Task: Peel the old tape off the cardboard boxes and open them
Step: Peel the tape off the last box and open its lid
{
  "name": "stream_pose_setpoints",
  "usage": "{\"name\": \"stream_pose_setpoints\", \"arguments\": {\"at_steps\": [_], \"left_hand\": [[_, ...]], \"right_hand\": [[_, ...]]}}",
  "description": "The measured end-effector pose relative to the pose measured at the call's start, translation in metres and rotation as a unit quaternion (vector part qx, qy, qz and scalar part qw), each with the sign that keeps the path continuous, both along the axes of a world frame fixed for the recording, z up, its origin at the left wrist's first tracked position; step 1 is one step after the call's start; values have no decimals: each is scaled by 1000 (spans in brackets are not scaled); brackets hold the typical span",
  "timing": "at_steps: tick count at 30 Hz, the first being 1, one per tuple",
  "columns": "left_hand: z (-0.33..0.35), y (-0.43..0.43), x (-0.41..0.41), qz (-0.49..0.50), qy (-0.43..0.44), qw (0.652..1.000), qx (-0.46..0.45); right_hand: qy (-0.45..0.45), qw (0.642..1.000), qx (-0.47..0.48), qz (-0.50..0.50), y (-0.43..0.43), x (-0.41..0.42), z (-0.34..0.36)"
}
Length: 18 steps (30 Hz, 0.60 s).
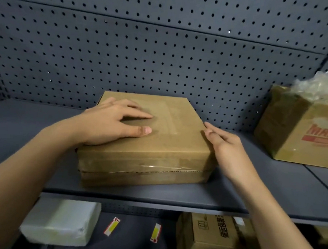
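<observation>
A flat brown cardboard box [170, 136] lies on the grey shelf [272, 191], closed. Clear tape [155, 166] runs along the seam on its front face, and a paler strip shows on its top. My left hand [110, 121] rests flat on the left part of the lid, fingers spread and straight. At the box's right top edge, my right hand [224, 149] touches the corner with straight fingertips and holds nothing.
A taller printed cardboard box [297, 136] stands open at the right, stuffed with crumpled clear plastic [317, 86]. A perforated panel [145, 53] backs the shelf. Below lie a white wrapped parcel [61, 222] and a small brown box [208, 237].
</observation>
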<state>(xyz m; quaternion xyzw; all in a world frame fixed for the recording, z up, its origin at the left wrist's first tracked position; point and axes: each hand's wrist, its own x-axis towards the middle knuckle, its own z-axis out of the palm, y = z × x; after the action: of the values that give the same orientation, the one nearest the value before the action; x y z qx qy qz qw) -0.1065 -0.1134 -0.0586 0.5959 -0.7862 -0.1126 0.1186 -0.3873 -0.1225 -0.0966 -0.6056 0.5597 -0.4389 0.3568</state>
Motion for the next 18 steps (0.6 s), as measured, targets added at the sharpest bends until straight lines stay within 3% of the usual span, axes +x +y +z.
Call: {"name": "stream_pose_setpoints", "arguments": {"at_steps": [5,11,18], "left_hand": [[5,-3,12,-38,17,999,7],[23,9,5,-8,35,998,43],[13,33,-39,57,-70,996,29]], "right_hand": [[-127,991,26,36,13,-8,-8],[-70,984,-23,161,40,-16,-8],[-69,987,-32,142,59,10,-31]]}}
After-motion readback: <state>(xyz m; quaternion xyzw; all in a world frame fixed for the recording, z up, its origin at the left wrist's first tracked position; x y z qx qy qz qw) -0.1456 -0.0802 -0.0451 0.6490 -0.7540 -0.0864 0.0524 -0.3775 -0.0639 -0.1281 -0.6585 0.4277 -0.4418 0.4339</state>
